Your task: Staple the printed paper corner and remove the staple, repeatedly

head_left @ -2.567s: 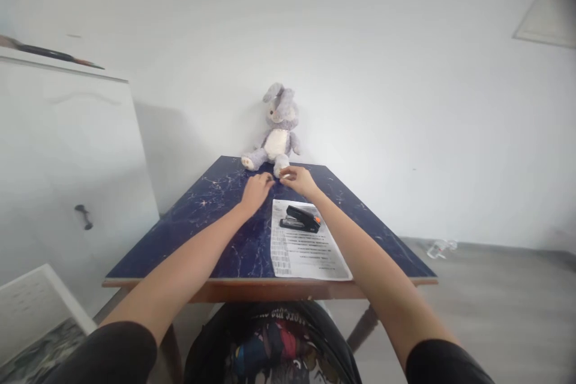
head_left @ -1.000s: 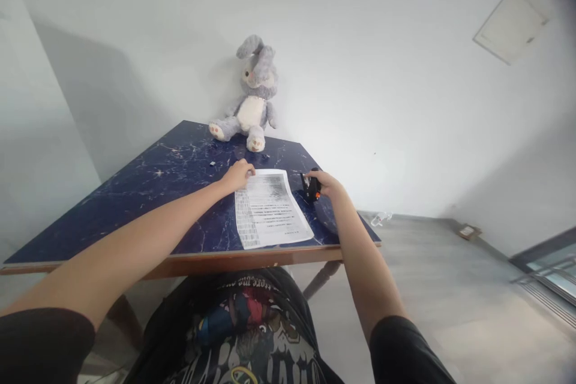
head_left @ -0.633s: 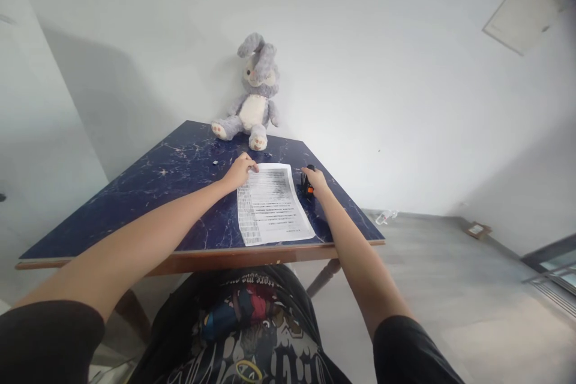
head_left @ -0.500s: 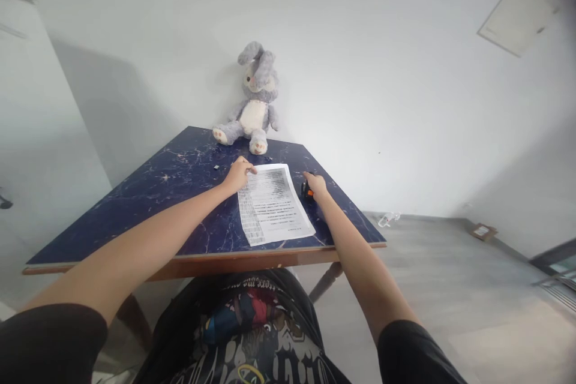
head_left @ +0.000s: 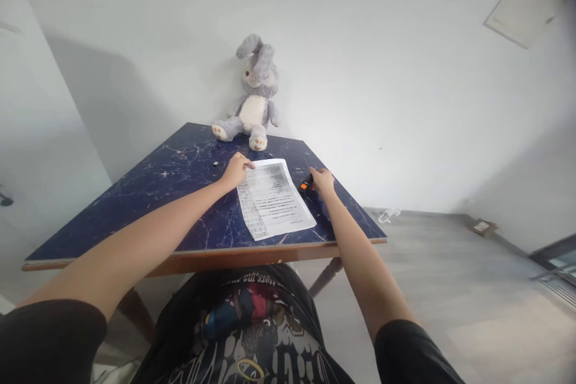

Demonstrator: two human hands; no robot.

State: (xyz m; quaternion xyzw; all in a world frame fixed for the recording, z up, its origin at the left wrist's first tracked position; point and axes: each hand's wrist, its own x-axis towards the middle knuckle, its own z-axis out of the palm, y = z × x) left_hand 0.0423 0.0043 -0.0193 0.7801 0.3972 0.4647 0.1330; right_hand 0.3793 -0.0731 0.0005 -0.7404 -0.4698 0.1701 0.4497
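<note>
a grey, cream-bellied plush rabbit (head_left: 252,110) sits by a white wall (head_left: 382,72); a brown cardboard box (head_left: 482,227) lies on grey flooring (head_left: 432,288).

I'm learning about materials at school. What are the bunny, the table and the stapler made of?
Bunny: plush cloth, it seems; its grey coat looks soft and fuzzy.
Table: the smooth blue top has pale veins like marble, but could be a printed sheet; the brown edge looks like wood.
Stapler: probably plastic, black with orange; the right hand hides some, so its finish is unclear.
</note>
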